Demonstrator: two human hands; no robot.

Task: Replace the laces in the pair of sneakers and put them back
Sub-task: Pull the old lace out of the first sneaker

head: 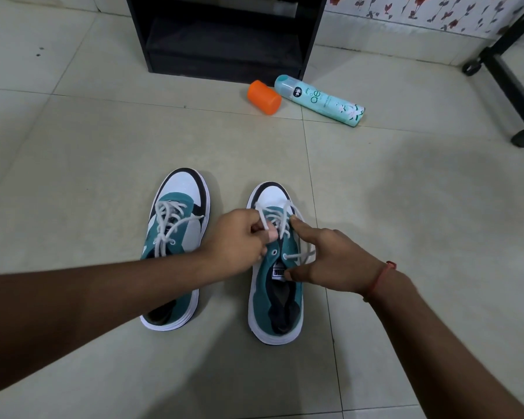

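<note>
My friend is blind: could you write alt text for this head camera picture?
A person's left hand pinches a white lace on the right-hand teal sneaker while the right hand touches it. Its twin stands beside it on the tiled floor.

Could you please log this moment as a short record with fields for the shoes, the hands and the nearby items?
left hand: pinches a white lace on the right sneaker
right hand: index finger extended onto that lacing, thumb near the tongue
left sneaker: laced, untouched, beside the other on the tiled floor
beyond: orange cap and teal spray can, lying before a black shelf unit
</note>
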